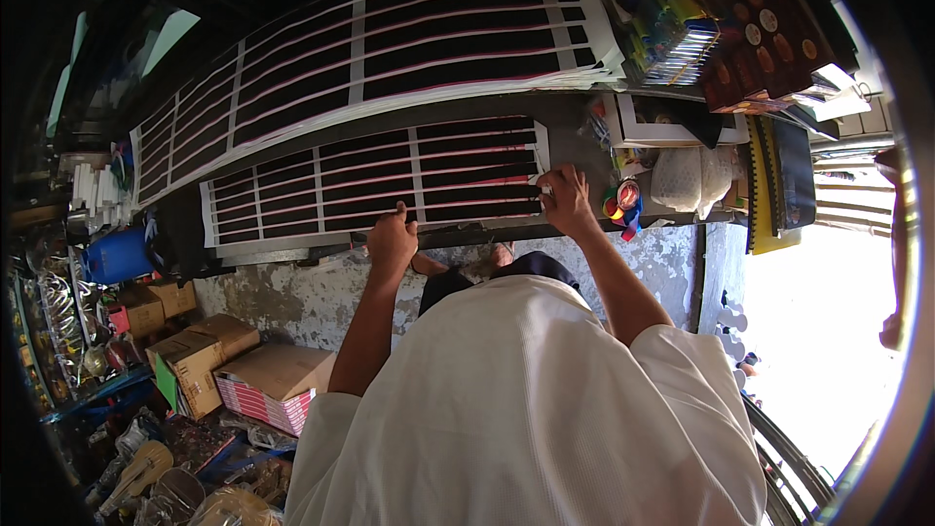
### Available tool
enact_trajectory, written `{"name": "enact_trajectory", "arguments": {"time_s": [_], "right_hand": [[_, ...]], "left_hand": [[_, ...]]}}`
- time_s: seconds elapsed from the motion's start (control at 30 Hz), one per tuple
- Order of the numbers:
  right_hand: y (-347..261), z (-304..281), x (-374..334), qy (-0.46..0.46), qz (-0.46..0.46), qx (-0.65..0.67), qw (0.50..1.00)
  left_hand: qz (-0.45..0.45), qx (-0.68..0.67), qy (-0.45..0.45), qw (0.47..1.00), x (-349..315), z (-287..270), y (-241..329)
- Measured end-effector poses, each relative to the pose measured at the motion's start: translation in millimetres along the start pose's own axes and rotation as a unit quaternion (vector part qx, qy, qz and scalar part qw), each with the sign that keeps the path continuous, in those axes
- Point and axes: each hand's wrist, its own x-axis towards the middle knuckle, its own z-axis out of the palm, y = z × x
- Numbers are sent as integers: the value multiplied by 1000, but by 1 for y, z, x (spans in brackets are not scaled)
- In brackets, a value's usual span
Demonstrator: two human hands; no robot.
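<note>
Here, the black-panelled sheet [365, 175] lies just forward of both hands, extending well to the left of the left hand [392, 239]. That hand, index finger extended and the others curled, is at the sheet's near edge; whether it grips anything cannot be told. The right hand [568, 200], fingertips drawn close together, is at the sheet's right end; what they pinch, if anything, is unclear. Beyond both hands lies a larger panelled stack [409, 39]; a red-and-blue item [623, 203] sits right of the right hand.
</note>
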Motion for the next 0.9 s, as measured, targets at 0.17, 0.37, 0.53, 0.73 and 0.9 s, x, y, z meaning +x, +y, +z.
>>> {"name": "enact_trajectory", "arguments": {"time_s": [0.17, 0.37, 0.53, 0.73, 0.9], "right_hand": [[1, 0, -1, -6, 14, 5, 1000], [1, 1, -1, -9, 24, 6, 1000], [2, 2, -2, 1, 12, 6, 1000], [4, 2, 0, 7, 5, 13, 1000], [2, 2, -7, -2, 12, 10, 1000]], "left_hand": [[0, 2, -8, 1000, 2, 4, -2], [24, 4, 3, 1000, -2, -8, 7], [91, -59, -90, 990, -4, -27, 39], [144, -77, -75, 984, 8, -26, 53], [156, -70, -77, 982, 0, -23, 51]]}}
